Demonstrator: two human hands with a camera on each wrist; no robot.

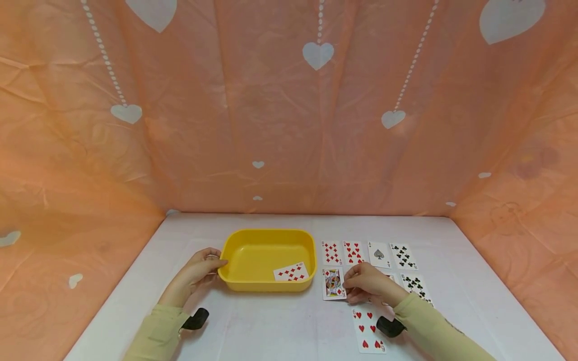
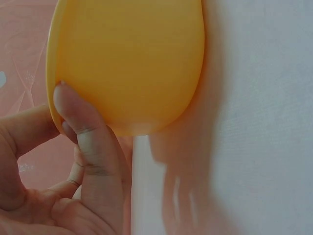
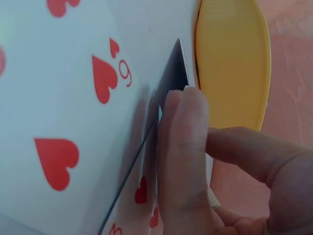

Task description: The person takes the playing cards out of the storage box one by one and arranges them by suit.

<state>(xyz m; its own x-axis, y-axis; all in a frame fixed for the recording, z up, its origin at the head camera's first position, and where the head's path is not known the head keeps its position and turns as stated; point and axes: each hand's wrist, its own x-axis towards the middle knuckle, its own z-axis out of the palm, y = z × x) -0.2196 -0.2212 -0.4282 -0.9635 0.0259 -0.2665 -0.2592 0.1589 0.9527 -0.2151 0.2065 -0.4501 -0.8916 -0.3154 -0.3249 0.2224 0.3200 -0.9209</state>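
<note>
My left hand (image 1: 198,271) pinches the left rim of a yellow plastic tub (image 1: 266,287), with the thumb outside the wall in the left wrist view. A diamonds playing card (image 1: 291,272) lies in the tub's front right corner. To the right of the tub, my right hand (image 1: 368,282) pinches the right edge of a king of diamonds (image 1: 333,284). That card's dark underside (image 3: 177,73) shows in the right wrist view, with one edge raised off the table. Part of a hearts card (image 3: 142,196) lies beneath the right fingers, mostly hidden by the hand in the head view.
A back row holds a diamonds card (image 1: 331,253), a hearts card (image 1: 353,252), an ace of spades (image 1: 379,254) and a clubs card (image 1: 403,256). Another clubs card (image 1: 414,287) lies right of my right hand, and a six of hearts (image 1: 368,328) in front. Orange curtains surround the white table.
</note>
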